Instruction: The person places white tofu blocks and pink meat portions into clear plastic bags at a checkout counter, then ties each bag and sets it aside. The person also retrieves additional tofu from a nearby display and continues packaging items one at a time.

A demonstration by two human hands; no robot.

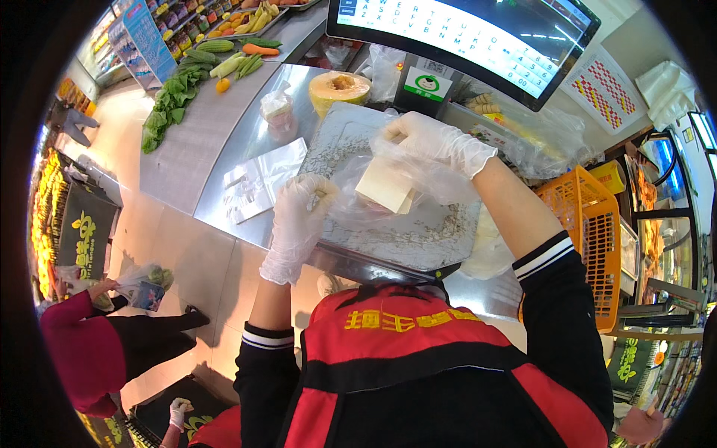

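Observation:
Thin white gloves cover both my hands. My left hand [305, 210] pinches the near left side of a clear plastic bag [353, 176]. At the bag's upper right, my right hand [417, 137] grips its gathered film, with the fingers curled in. Between the hands, pale square sheets or slabs [386, 185] show in or under the film; which of the two cannot be told. They lie over a worn grey scale platter [403, 241]. To the left, a stack of flat plastic bags [263, 179] rests on the metal counter, near a bagged pinkish item [280, 120].
A cut melon [339, 92] stands behind the platter, below a touchscreen [465, 42]. Leafy greens [168, 106], cucumbers and a carrot [260, 50] lie at the upper left. An orange plastic basket [594, 246] is at my right. Other people stand at the lower left.

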